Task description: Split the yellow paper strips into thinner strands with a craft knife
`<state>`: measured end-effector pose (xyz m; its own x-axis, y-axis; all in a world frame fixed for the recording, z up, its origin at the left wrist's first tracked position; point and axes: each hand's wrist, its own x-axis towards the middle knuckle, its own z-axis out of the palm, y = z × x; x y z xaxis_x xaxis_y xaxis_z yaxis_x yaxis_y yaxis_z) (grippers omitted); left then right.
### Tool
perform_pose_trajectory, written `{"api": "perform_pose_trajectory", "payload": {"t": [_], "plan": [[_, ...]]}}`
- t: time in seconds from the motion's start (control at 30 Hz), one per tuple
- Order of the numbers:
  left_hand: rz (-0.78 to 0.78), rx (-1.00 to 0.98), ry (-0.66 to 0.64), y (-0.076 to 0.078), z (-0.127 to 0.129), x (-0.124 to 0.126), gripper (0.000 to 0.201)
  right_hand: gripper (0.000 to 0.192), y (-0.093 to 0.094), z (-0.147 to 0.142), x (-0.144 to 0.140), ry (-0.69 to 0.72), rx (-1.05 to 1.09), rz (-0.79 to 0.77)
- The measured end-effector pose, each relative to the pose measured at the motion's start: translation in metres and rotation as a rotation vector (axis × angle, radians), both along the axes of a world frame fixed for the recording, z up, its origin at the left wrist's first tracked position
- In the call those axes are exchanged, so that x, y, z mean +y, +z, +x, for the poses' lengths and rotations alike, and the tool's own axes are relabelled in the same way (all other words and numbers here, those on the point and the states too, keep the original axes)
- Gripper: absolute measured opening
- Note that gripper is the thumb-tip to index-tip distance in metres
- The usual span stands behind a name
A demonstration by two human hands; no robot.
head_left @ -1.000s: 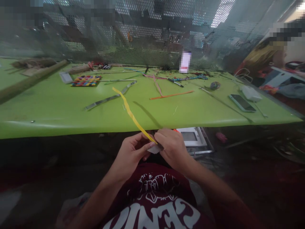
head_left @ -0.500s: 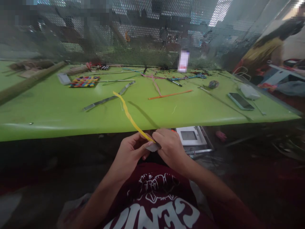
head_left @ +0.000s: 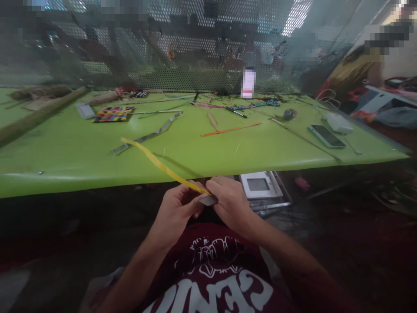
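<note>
In front of my shirt, just below the table edge, my hands are close together, both closed. My left hand (head_left: 176, 206) pinches a small flat grey piece (head_left: 208, 200) under its thumb. My right hand (head_left: 231, 200) has its fingers curled at the near end of a long yellow strip (head_left: 156, 161), where that strip meets the grey piece. The strip's free end reaches up and left over the table. How strip and grey piece join is hidden by my fingers.
The green-covered table (head_left: 182, 150) carries a grey strip (head_left: 148, 134), an orange strip (head_left: 231, 129), a black pen (head_left: 236, 112), a phone (head_left: 326, 136), a colourful woven piece (head_left: 113, 114) and a long pole (head_left: 42, 114). Behind stands a perforated metal screen (head_left: 202, 65). Someone is at the far right.
The yellow strip's free end has swung left and lower, lying flatter over the table. The grey piece has tilted slightly. Both hands stay in nearly the same place.
</note>
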<state>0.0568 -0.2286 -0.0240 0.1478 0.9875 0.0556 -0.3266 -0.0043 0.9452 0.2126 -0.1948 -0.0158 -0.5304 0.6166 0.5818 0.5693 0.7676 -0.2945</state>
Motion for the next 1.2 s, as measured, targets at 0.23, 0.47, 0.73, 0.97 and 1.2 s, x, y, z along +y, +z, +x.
{"api": "perform_pose_trajectory", "payload": {"t": [0.23,0.47,0.73,0.97,1.2], "plan": [[-0.010,0.014,-0.005,-0.002,-0.002,0.002,0.010,0.021,-0.001,-0.001,0.000,-0.039,-0.034,-0.036],[-0.012,-0.004,-0.011,-0.001,-0.003,0.002,0.009,0.019,-0.004,-0.002,-0.001,-0.048,-0.014,-0.044],[0.001,0.033,-0.012,-0.003,-0.003,0.005,0.008,0.018,-0.004,-0.003,-0.001,-0.079,-0.053,-0.050],[-0.058,0.036,0.010,0.000,-0.001,0.005,0.012,0.013,-0.005,0.005,0.005,-0.067,-0.085,-0.122],[-0.112,0.073,0.024,0.003,-0.001,0.007,0.022,0.008,0.010,0.043,0.009,0.157,0.088,-0.318]]}}
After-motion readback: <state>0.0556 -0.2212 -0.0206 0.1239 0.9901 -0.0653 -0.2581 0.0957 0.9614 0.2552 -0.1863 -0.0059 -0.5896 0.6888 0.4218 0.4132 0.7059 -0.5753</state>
